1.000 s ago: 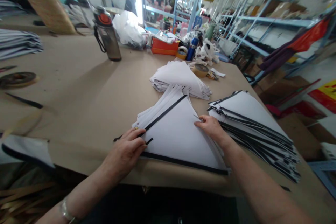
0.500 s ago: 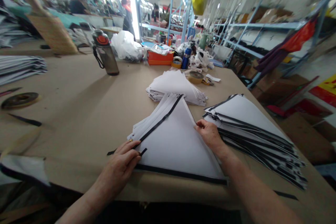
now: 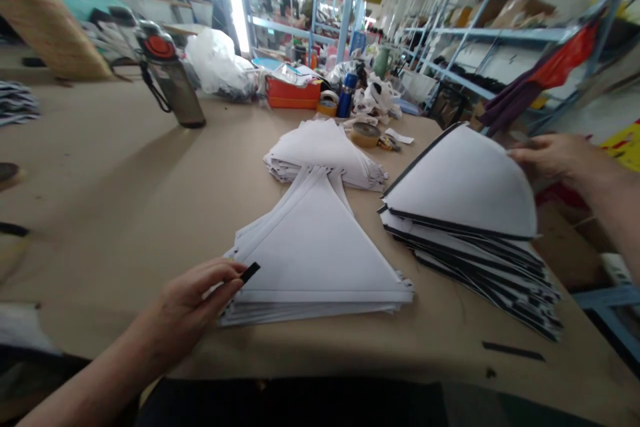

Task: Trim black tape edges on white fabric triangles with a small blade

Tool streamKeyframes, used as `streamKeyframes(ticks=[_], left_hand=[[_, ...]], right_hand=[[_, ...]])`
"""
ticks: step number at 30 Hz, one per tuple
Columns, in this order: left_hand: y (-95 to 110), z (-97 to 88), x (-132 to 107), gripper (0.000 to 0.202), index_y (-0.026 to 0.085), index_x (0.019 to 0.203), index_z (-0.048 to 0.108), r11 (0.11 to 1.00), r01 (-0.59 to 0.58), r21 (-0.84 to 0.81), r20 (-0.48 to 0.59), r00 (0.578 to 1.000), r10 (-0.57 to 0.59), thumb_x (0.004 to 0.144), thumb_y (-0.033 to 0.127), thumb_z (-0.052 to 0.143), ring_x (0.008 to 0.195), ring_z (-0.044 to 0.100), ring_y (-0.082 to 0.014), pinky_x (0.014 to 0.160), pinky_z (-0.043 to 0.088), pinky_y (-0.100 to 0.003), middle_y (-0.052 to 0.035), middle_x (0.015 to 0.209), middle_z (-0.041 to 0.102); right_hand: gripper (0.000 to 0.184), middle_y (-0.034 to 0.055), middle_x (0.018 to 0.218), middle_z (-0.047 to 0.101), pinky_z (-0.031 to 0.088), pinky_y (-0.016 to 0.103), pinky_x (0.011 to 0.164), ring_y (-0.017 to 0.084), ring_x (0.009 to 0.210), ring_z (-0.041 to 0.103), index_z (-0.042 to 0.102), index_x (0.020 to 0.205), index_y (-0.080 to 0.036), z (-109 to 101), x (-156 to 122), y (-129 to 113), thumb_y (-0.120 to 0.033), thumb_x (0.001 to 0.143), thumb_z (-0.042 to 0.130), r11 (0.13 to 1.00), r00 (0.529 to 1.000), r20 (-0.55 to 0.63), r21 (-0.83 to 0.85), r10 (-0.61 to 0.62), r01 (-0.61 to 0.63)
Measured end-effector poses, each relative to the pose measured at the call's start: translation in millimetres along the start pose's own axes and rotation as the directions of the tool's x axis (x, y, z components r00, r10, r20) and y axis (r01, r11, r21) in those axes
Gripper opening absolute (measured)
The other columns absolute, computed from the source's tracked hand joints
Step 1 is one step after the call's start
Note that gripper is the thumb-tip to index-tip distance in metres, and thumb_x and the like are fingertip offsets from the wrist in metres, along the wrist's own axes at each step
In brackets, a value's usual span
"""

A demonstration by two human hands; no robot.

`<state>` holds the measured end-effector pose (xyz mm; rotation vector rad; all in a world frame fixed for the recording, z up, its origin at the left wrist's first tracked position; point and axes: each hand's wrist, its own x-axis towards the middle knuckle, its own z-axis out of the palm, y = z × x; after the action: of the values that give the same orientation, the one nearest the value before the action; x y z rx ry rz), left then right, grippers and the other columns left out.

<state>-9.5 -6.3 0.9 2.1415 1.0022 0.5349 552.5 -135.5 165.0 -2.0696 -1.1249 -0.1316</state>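
Note:
My left hand (image 3: 203, 290) pinches a short black strip (image 3: 251, 272) over the left edge of a stack of white triangular panels (image 3: 320, 240). To the right, my right hand (image 3: 547, 153) grips the far edge of a white panel with black edging (image 3: 460, 180). That panel tilts up over a pile of similar black-edged panels (image 3: 480, 267), its near black edge low on the pile. Behind the middle stack lies another stack of plain white panels (image 3: 320, 150).
A grey bottle (image 3: 175, 87) stands at the back left. Farther back are an orange box (image 3: 293, 92), a blue flask (image 3: 347, 95) and a tape roll (image 3: 365, 135). A loose black strip (image 3: 513, 351) lies near the front right edge. Blue shelving (image 3: 505, 50) rises beyond the table.
My right hand has carried the black-edged panel from the middle stack to the right pile, uncovering plain panels. My left hand has come slightly left, still holding the short strip.

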Motion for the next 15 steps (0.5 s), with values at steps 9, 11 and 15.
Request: streamKeyframes(ticks=[9,11,15], left_hand=[[61.8,22.4,6.4,0.029,0.015,0.065,0.059,0.951,0.195,-0.238,0.251,0.959,-0.134,0.079,0.039,0.051,0.056,0.038,-0.01,0.052,0.031,-0.021,0.0036,0.056,0.042],[64.5,27.3,6.9,0.029,0.015,0.062,0.056,0.948,0.198,-0.249,0.245,0.96,-0.136,0.079,0.038,0.052,0.055,0.035,-0.0094,0.051,0.029,-0.022,0.0044,0.055,0.039],[67.3,30.6,6.4,0.028,0.015,0.062,0.055,0.954,0.164,-0.253,0.258,0.961,-0.097,0.079,0.037,0.051,0.056,0.035,-0.0092,0.052,0.029,-0.022,0.0047,0.055,0.039]], right_hand=[[0.024,0.0007,0.066,0.062,0.035,0.027,0.055,0.01,0.056,0.049,0.072,0.087,-0.018,139.8,-142.8,-113.7,-0.035,0.07,0.068,0.943,0.842,0.538,0.292,-0.024,-0.159],[0.024,-0.0006,0.062,0.057,0.033,0.026,0.053,0.01,0.054,0.045,0.072,0.085,-0.016,166.9,-185.8,-146.0,-0.035,0.07,0.067,0.89,0.713,0.69,0.396,-0.126,-0.226],[0.026,-0.0051,0.057,0.048,0.027,0.023,0.048,0.006,0.047,0.033,0.067,0.088,-0.014,198.0,-224.4,-172.0,-0.035,0.073,0.064,0.79,0.561,0.81,0.454,-0.172,-0.413]])
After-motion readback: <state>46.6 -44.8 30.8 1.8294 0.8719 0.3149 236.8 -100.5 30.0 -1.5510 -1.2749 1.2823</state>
